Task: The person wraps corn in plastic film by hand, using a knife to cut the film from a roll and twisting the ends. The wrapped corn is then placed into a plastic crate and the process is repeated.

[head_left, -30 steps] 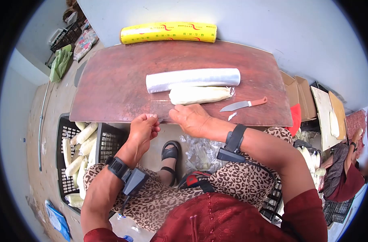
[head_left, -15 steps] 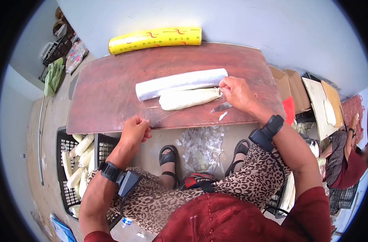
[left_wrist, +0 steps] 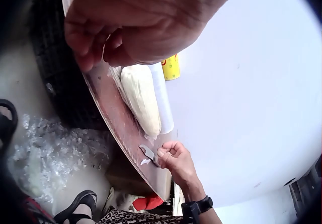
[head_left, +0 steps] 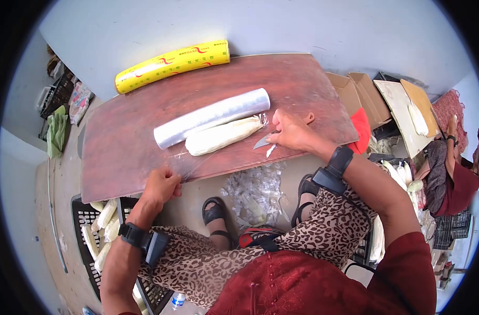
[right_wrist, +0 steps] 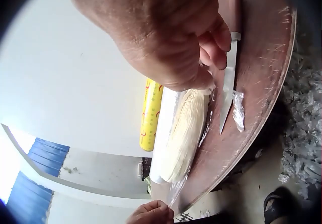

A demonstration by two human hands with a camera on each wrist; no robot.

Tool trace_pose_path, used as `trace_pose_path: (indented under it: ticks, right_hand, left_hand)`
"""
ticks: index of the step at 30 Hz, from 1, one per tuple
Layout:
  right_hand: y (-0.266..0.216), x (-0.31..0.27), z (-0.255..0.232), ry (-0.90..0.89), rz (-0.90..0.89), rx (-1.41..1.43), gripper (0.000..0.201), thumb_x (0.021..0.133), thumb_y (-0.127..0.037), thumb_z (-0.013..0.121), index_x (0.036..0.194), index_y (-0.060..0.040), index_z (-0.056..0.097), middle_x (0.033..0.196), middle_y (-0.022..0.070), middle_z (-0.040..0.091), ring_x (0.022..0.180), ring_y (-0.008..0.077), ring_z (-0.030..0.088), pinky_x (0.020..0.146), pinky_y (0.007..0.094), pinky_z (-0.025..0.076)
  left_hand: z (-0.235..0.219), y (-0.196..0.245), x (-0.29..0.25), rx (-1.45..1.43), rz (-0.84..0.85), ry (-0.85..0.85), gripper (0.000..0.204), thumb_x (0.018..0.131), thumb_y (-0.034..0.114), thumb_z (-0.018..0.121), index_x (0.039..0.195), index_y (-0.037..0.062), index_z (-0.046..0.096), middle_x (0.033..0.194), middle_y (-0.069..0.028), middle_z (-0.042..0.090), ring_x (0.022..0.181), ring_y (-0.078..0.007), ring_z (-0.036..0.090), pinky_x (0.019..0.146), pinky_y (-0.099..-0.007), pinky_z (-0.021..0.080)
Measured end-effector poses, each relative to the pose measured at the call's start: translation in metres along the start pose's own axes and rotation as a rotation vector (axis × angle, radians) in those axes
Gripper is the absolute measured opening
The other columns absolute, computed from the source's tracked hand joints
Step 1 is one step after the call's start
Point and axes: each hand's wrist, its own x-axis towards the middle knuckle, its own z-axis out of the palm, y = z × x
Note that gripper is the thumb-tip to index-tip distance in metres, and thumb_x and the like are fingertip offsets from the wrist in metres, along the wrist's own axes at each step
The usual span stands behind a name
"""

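A pale, husked corn cob [head_left: 223, 136] lies on the brown table beside a roll of clear film [head_left: 213, 118]. At the table's front edge the left hand [head_left: 162, 186] pinches thin clear film, which stretches from the cob's near end, as the right wrist view shows [right_wrist: 178, 188]. The right hand [head_left: 297, 132] is at the cob's other, tied end, fingers curled, with what looks like wrap between thumb and fingertips. Beneath that hand lies a knife, its blade [right_wrist: 229, 78] bare and its handle partly hidden in the head view. A crumpled film scrap [right_wrist: 238, 112] is beside the blade.
A yellow printed roll [head_left: 173, 65] lies along the table's back edge by the wall. Crates of cobs stand below left [head_left: 89, 226] and at right. Film scraps [head_left: 255, 194] cover the floor between the feet. Cardboard boxes [head_left: 349, 97] and another person [head_left: 449, 178] are at right.
The right hand has gone from beside the left hand to the cob's right end, then slightly back toward the knife. The left hand stays at the edge with the film. The head view has turned.
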Motion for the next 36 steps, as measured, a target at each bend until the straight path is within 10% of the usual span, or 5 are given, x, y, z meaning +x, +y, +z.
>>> trace_pose_path:
  ticks: [5,8,36]
  right_hand:
    - [0.002,0.014,-0.006,-0.386,0.380,0.332,0.036,0.088,-0.031,0.069,0.091,0.0016,0.053,0.072,0.0071,0.059,0.056,0.0137,0.055,0.044,0.0279,0.040]
    - [0.011,0.018,0.003,-0.297,0.597,0.773,0.032,0.094,-0.027,0.060,0.094,0.0039,0.051,0.076,0.0116,0.057,0.050,0.0091,0.050,0.038,0.0256,0.034]
    - [0.010,0.000,-0.020,-0.401,0.540,0.642,0.006,0.083,-0.007,0.056,0.082,-0.0014,0.056,0.065,0.0050,0.058,0.047,0.0111,0.054,0.036,0.0242,0.039]
  left_hand:
    - [0.002,0.004,0.002,0.008,0.022,-0.005,0.013,0.088,0.015,0.060,0.079,0.0051,0.059,0.069,-0.0036,0.062,0.055,-0.0123,0.061,0.048,-0.0254,0.046]
    - [0.003,0.003,0.002,0.015,0.025,-0.006,0.013,0.088,0.014,0.059,0.080,0.0053,0.059,0.070,-0.0034,0.062,0.056,-0.0121,0.060,0.048,-0.0251,0.046]
    - [-0.015,0.008,0.002,-0.116,-0.001,-0.013,0.015,0.088,0.017,0.059,0.079,0.0046,0.059,0.072,-0.0055,0.062,0.057,-0.0134,0.060,0.051,-0.0253,0.047]
